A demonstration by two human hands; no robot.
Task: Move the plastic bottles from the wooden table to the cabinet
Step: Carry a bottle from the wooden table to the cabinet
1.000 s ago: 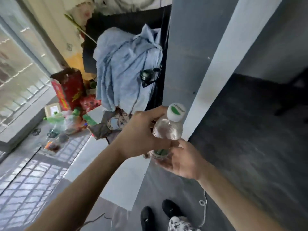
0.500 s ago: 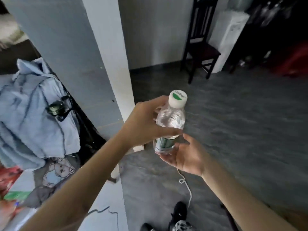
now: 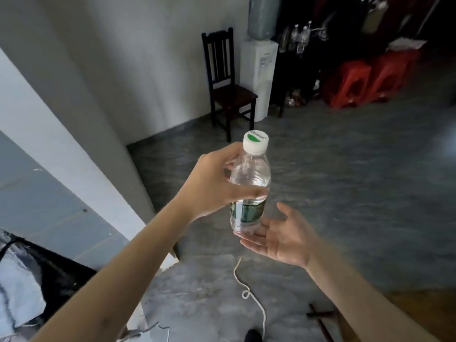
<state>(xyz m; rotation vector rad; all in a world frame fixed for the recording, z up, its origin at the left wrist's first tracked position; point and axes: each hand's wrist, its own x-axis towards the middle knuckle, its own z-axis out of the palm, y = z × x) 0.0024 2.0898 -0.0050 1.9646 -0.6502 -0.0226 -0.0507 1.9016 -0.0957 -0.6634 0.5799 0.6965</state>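
Bottle (image 3: 249,183) upright w/ left hand (image 3: 212,183) gripping, right hand (image 3: 283,235) flat, fingers under base.

The left hand (image 3: 212,183) covers the near-left side of the bottle (image 3: 249,183) at the grip. Far beyond it, small bottles (image 3: 299,37) stand too dim and small to read. Below the grip, a shoe (image 3: 254,336) is cut by the bottom edge.
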